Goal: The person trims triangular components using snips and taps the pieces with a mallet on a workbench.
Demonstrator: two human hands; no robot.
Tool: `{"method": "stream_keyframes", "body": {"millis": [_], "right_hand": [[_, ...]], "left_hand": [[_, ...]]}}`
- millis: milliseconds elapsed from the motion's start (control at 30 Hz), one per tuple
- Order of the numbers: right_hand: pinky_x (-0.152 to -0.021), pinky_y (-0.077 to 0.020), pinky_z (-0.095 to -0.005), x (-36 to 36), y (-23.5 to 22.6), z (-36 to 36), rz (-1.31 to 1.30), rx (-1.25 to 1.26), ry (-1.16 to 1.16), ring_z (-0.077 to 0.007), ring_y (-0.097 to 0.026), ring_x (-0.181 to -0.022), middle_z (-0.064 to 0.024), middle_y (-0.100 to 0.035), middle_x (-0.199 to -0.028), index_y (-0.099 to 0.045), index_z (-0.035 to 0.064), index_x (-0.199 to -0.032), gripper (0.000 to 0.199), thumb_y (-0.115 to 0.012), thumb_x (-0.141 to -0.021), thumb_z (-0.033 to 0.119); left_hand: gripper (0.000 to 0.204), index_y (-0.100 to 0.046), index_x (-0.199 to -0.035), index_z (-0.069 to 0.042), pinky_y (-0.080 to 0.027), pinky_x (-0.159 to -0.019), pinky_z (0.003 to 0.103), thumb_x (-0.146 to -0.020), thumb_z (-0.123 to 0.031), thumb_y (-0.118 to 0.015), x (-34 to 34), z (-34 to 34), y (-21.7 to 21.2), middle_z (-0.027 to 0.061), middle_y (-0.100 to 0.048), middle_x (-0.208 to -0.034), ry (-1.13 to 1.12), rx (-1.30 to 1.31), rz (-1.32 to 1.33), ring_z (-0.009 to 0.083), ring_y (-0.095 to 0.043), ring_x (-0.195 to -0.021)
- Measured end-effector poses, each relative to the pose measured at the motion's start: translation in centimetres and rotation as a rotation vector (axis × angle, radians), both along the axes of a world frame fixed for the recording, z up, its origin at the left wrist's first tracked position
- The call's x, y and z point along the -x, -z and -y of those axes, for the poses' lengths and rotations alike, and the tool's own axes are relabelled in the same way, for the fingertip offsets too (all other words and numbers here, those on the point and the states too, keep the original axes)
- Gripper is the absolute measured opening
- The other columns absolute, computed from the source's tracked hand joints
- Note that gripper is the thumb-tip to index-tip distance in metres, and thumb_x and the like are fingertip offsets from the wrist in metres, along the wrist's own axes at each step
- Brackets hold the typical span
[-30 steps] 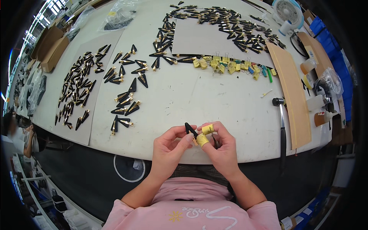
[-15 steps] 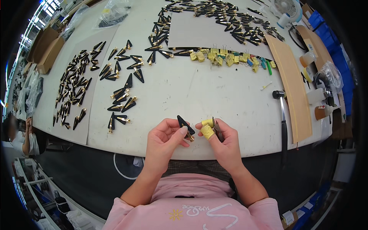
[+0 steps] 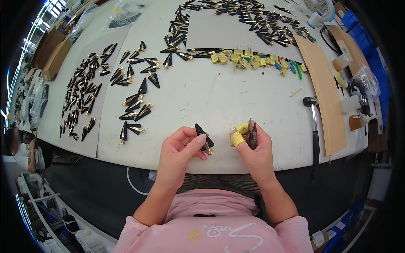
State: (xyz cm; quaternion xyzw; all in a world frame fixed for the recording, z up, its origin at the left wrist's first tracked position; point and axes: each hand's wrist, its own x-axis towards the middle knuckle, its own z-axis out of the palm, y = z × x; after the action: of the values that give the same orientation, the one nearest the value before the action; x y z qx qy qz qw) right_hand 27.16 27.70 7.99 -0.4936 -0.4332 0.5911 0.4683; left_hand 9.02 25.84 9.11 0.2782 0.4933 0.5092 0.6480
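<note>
Currently a black triangular clip (image 3: pixel 203 138) with a gold clasp is held over the near edge of the white counter (image 3: pixel 219 101), its long axis slanted, the narrow tip up and to the left, the gold end down and right. It is pinched between thumb and fingertips of the left hand (image 3: pixel 179 154). Just beside it, the right hand (image 3: pixel 253 147) is closed on small snips (image 3: pixel 252 133), blades pointing up, a yellow-wrapped finger (image 3: pixel 238 137) alongside. More black clips (image 3: pixel 137 107) lie further out, a hammer (image 3: pixel 314 126) to the right
</note>
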Motion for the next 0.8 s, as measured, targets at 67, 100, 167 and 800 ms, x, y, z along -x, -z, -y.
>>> {"method": "stream_keyframes", "body": {"millis": [67,100,167,800], "right_hand": [[-0.05,-0.0244,-0.018,-0.4,0.0,0.1,0.097,-0.056,-0.055,0.002,-0.029,-0.057,0.0093,-0.05,-0.071,-0.063,0.0026,-0.093,0.011,-0.065,-0.083,0.004],[-0.05,-0.0244,-0.018,-0.4,-0.3,0.2,0.097,-0.053,-0.056,0.002,-0.029,-0.057,0.0093,-0.05,-0.071,-0.063,0.0026,-0.093,0.011,-0.065,-0.083,0.004],[-0.052,-0.031,-0.0181,-0.4,-1.3,0.4,0.211,-0.018,-0.164,-0.0003,-0.037,-0.059,0.0062,-0.054,-0.077,-0.064,0.0001,-0.101,0.019,-0.064,-0.083,0.004],[-0.064,-0.0472,-0.0228,0.2,-0.3,1.6,0.214,-0.21,-0.21,-0.0078,-0.054,-0.068,-0.0102,-0.067,-0.094,-0.061,-0.0029,-0.106,0.026,-0.063,-0.08,0.001]], "left_hand": [[0.008,-0.06,-0.094,-0.001,-0.051,-0.06,0.023,-0.089,-0.007,-0.062,0.2,0.0,0.1,0.008,-0.066,-0.086,-0.006,0.006,0.019,0.0115,-0.063,-0.072],[0.008,-0.06,-0.094,-0.002,-0.051,-0.059,0.023,-0.089,-0.007,-0.062,0.2,0.1,0.2,0.0083,-0.066,-0.086,-0.015,0.011,0.042,0.0115,-0.063,-0.072],[0.008,-0.059,-0.094,-0.002,-0.052,-0.06,0.023,-0.089,-0.007,-0.062,0.1,0.2,0.1,0.0098,-0.067,-0.086,-0.017,0.008,0.036,0.0119,-0.064,-0.073],[0.008,-0.051,-0.088,-0.004,-0.056,-0.073,0.027,-0.089,-0.005,-0.059,0.0,0.3,0.7,0.0145,-0.067,-0.093,-0.03,-0.073,0.058,0.0154,-0.066,-0.082]]}}
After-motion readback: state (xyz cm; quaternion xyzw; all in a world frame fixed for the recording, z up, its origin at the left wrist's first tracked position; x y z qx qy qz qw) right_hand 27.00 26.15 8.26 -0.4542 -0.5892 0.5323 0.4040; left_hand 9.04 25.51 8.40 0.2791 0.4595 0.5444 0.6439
